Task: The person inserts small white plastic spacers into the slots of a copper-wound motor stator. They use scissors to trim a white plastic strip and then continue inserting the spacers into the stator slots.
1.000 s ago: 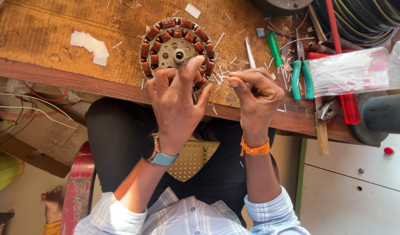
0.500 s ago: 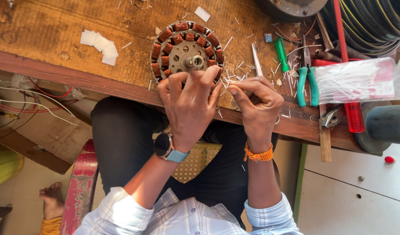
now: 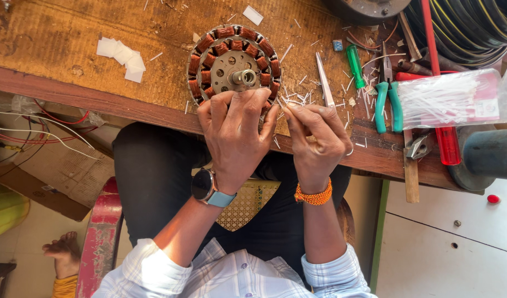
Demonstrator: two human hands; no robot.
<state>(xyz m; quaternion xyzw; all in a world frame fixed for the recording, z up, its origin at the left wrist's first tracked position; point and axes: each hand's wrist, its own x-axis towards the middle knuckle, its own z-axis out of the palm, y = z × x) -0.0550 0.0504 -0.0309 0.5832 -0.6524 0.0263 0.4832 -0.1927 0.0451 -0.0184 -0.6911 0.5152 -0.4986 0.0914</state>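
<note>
A: We see the stator (image 3: 234, 63), a round ring of copper-wound coils, lying flat on the wooden surface (image 3: 60, 83) near its front edge. Its central shaft stub points up toward the camera, so its axis runs out of the surface rather than along it.

B: We agree. The left hand (image 3: 234, 138) lies over the near rim of the stator, fingers spread and curled onto the coils, thumb at the left side. It grips the ring's edge; the coils beneath the fingers are hidden from us.

A: The right hand (image 3: 314, 138) sits just beside it, thumb and forefinger pressed together at the stator's right near edge. We think they pinch something thin and pale, but it is too small for us to make out.

B: Around them we note white slivers (image 3: 297, 96) scattered on the surface, a small pile of white paper pieces (image 3: 124, 55) to the left, and a narrow metal blade (image 3: 323, 80) lying with its long axis running away from the person.

A: Further right we see green-handled pliers (image 3: 387, 96), a green screwdriver (image 3: 354, 66) and a clear bag of white strips (image 3: 452, 99), cut off at the frame's edge. The black cables (image 3: 468, 22) above are cut off too.
</note>
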